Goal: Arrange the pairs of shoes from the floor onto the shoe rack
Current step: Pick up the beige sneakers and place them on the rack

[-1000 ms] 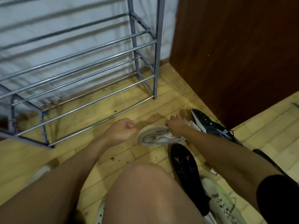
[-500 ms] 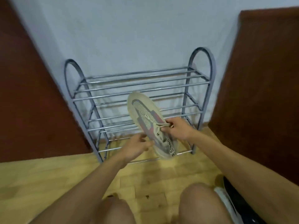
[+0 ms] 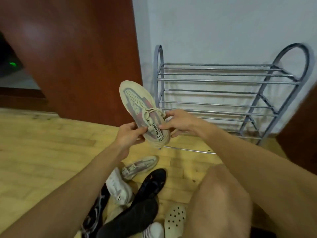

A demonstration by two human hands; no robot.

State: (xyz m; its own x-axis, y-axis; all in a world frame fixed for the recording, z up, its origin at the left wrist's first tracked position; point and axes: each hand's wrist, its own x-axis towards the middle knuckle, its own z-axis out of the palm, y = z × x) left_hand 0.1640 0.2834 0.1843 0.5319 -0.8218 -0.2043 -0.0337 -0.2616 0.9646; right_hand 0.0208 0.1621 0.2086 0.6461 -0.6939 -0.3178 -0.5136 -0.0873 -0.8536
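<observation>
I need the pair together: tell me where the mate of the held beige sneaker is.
The matching beige sneaker lies on the floor below the left hand, beside the white sneaker and black shoe.

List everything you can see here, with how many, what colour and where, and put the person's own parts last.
shoe rack: one, grey metal, against the white wall on the right, no shoes on it
held sneaker: one, beige with grey and pink, in the air, toe up
matching sneaker: one, beige, grey and pink, on the floor below the held one
white sneaker: one, on the floor
black shoes: at least two, floor pile
perforated clog: one, cream, bottom of the view
wooden panel: one, reddish brown, left of the wall
floor: yellow wood
left hand: grip on the held sneaker's heel end
right hand: grip on its laces
</observation>
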